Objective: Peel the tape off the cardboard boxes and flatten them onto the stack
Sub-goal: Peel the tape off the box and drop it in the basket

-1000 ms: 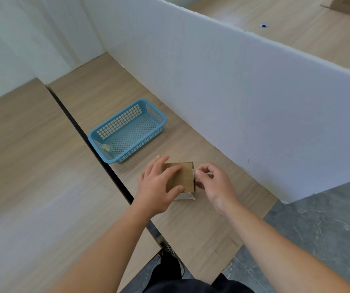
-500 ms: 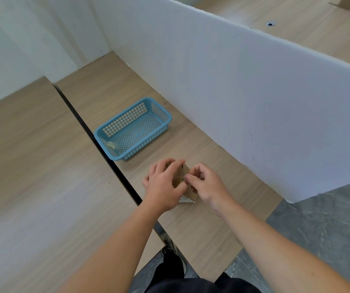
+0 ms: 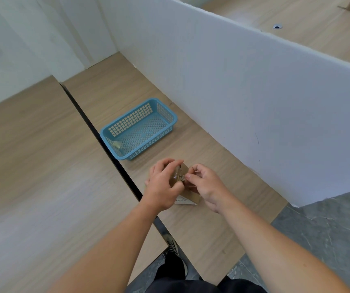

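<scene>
Cardboard box [image 3: 192, 196], one only, now stands tipped on edge on the table [image 3: 201, 231], no longer flat as a second ago. Left hand [image 3: 163, 186] curls round its top; right hand [image 3: 206, 185] pinches the clear tape [image 3: 177, 176]. White label [image 3: 182, 201] (print unreadable) at its six o'clock. One blue basket [image 3: 151, 145] at eleven o'clock holds one scrap [image 3: 117, 144].

A blue mesh basket [image 3: 131, 121] sits on the wooden counter [image 3: 201, 149] near a white partition [image 3: 243, 102]; grey marbled floor [image 3: 328, 225] lies at the lower right.
</scene>
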